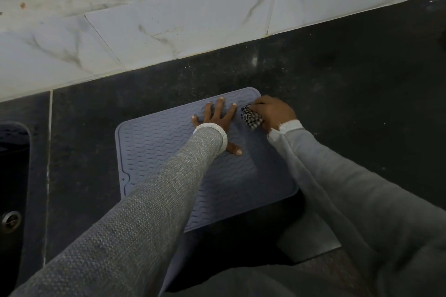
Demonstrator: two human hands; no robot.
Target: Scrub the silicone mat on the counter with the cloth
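A blue-grey silicone mat [154, 149] with a wavy ridged pattern lies on the dark counter [337, 84]. My left hand [217, 118] presses flat on the mat's far part, fingers spread straight and thumb out to the side. My right hand [272, 111] grips a bunched black-and-white checked cloth [251, 118] at the mat's far right corner, the cloth touching the mat. Both forearms in grey sleeves cover the mat's near half.
A white marbled tile wall [169, 24] runs along the back of the counter. A dark sink [12, 176] with a metal drain [9, 220] sits at the left edge. A grey floor tile [311, 241] shows below the counter's front edge.
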